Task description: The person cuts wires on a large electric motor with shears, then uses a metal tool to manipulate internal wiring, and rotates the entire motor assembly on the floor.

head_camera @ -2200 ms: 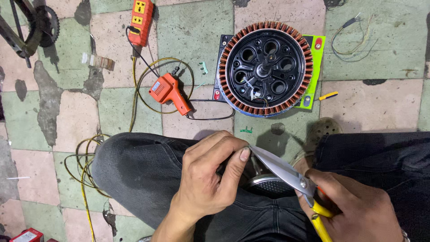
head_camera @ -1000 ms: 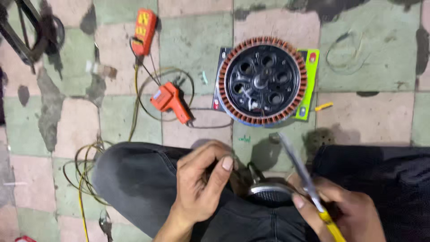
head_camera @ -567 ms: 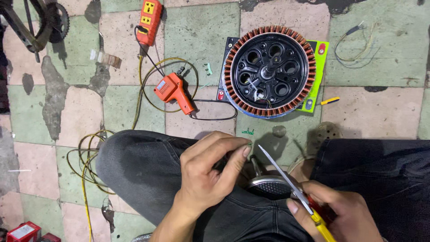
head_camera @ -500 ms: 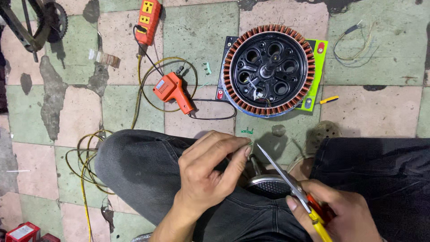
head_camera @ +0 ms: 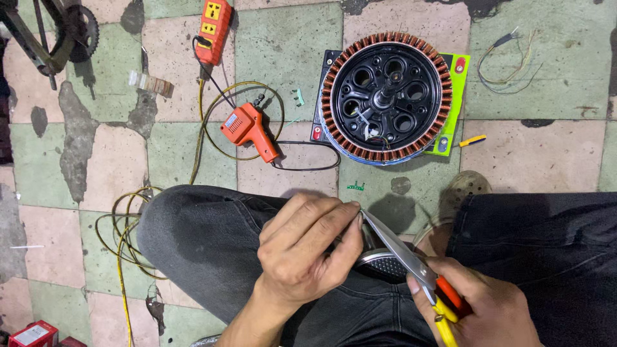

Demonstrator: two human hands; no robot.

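Observation:
My left hand (head_camera: 308,254) hovers over my lap with its fingertips pinched on something small that I cannot make out. My right hand (head_camera: 485,311) grips scissors (head_camera: 402,250) with orange and yellow handles. Their blade tips point up and left and meet my left fingertips. Under the blades a round dark perforated metal part (head_camera: 379,265) rests between my knees. On the floor ahead lies a large round motor stator (head_camera: 385,96) with copper windings around a black hub.
An orange soldering gun (head_camera: 247,128) lies left of the stator, its cord running to an orange power strip (head_camera: 213,29). Yellow cable (head_camera: 122,238) coils by my left knee. Loose wires (head_camera: 508,58) lie at top right. A green and black board (head_camera: 453,106) sits under the stator.
The scissors tips have come up to my left fingertips again after being lifted away a second ago. My view shifted slightly; the floor objects stayed put.

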